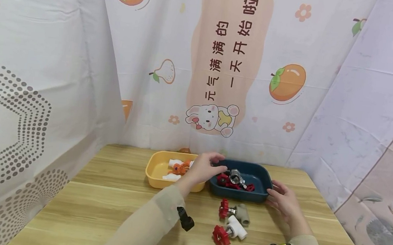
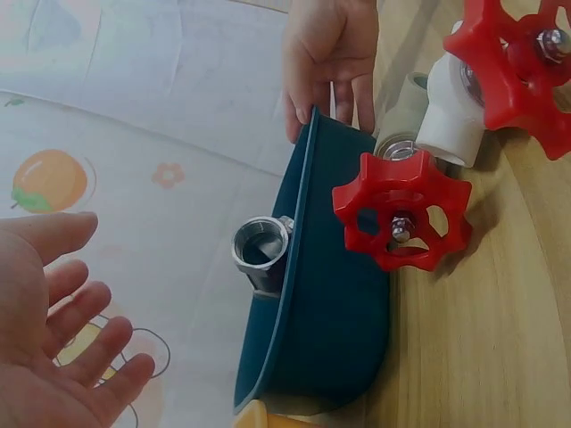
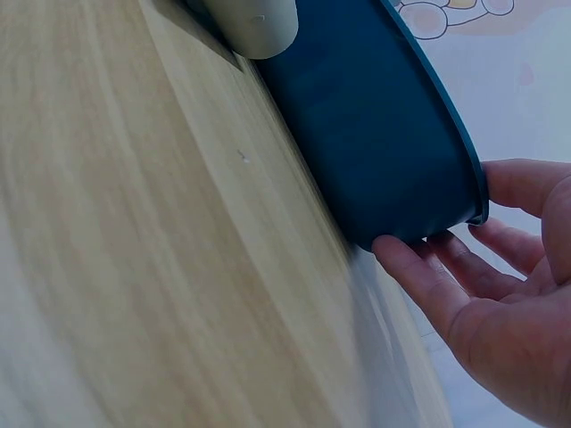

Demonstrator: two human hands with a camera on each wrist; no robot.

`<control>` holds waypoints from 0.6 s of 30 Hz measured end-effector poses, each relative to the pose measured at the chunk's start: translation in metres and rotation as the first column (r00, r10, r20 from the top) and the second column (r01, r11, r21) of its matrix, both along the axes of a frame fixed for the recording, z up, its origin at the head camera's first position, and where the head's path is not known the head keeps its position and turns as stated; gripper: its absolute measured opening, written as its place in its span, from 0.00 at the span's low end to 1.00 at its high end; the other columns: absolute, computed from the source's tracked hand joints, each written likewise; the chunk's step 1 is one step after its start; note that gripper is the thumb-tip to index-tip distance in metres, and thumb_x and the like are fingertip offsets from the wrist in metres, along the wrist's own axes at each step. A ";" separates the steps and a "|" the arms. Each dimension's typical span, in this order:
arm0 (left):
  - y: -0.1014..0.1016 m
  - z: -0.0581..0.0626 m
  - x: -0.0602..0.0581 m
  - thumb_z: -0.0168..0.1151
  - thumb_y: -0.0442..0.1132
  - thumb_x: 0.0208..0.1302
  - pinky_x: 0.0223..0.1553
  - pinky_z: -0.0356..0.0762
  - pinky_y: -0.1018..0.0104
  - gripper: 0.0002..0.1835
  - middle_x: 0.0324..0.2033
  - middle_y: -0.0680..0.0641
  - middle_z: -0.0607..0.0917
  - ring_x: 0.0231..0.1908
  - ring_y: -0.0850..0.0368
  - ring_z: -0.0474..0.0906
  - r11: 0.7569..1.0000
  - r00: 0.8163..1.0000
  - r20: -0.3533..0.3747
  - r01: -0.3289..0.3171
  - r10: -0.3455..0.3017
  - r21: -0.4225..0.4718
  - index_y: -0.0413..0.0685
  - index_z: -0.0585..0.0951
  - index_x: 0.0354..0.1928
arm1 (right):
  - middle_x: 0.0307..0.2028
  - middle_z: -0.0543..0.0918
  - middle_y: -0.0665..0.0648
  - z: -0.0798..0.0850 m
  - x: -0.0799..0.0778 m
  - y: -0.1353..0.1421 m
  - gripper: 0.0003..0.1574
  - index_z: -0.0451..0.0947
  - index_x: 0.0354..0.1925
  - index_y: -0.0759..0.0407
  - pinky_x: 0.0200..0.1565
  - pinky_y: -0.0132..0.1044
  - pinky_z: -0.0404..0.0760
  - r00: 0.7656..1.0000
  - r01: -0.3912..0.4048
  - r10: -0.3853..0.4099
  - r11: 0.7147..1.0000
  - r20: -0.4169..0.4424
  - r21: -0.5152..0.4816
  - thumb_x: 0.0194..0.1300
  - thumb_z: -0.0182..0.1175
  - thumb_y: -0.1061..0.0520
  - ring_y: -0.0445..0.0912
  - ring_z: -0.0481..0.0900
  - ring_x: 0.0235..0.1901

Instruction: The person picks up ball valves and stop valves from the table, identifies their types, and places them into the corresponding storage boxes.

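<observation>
Yellow tray (image 1: 155, 173) at nine o'clock of blue tray (image 1: 264, 177); two red-handled valves (image 1: 230, 222) at six on wooden table (image 1: 101, 204), printed curtains (image 1: 44, 62) around; left hand (image 1: 206, 167) wide, right hand (image 1: 283, 201) flat against blue tray.

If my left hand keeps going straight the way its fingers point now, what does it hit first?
Probably the metal valve lying in the blue tray: the left hand hovers open over the tray's left rim, fingers aimed at it. Its height above the valve is unclear.

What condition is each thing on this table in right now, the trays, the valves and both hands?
Blue tray: upright on table, holds metal and red valves.
Yellow tray: upright, holds white and orange parts.
Grey valve: lying on table.
White valve: lying on table.
Left hand: open above the trays.
Right hand: open, fingers touching blue tray's end.
</observation>
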State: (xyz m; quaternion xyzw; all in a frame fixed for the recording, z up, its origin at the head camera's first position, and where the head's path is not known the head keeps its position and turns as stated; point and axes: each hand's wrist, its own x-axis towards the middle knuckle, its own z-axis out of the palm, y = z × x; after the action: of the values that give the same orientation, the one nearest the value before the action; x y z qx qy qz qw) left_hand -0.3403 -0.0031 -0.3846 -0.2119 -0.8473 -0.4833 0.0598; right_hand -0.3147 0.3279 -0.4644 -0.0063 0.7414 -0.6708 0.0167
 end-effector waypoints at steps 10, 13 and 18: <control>-0.009 0.004 0.009 0.72 0.50 0.64 0.60 0.77 0.49 0.22 0.56 0.52 0.83 0.57 0.49 0.78 0.995 0.995 0.003 0.095 -0.095 0.012 0.57 0.83 0.59 | 0.72 0.54 0.81 0.000 0.000 0.000 0.42 0.46 0.77 0.73 0.54 0.48 0.83 1.000 0.001 -0.001 1.000 -0.010 0.007 0.77 0.54 0.62 0.48 0.81 0.52; -0.011 0.004 0.012 0.72 0.50 0.64 0.59 0.78 0.49 0.23 0.56 0.53 0.83 0.57 0.49 0.78 0.994 0.994 -0.008 0.113 -0.113 -0.008 0.55 0.82 0.60 | 0.71 0.55 0.81 0.000 0.001 0.001 0.42 0.47 0.77 0.73 0.53 0.47 0.83 1.000 0.004 -0.004 1.000 -0.012 0.004 0.77 0.55 0.62 0.48 0.81 0.52; -0.015 0.003 0.016 0.72 0.51 0.64 0.58 0.78 0.47 0.24 0.58 0.51 0.82 0.57 0.52 0.77 0.991 0.991 -0.021 0.130 -0.131 -0.040 0.55 0.82 0.61 | 0.71 0.55 0.81 0.000 0.000 0.000 0.41 0.48 0.77 0.73 0.53 0.47 0.83 1.000 0.003 -0.003 1.000 -0.013 0.006 0.76 0.55 0.62 0.48 0.81 0.52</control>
State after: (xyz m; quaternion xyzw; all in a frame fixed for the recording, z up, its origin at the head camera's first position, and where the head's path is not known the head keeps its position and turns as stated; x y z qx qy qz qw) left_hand -0.3241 -0.0179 -0.3820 -0.2736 -0.8401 -0.4672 0.0339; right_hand -0.3147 0.3284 -0.4641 -0.0094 0.7435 -0.6686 0.0108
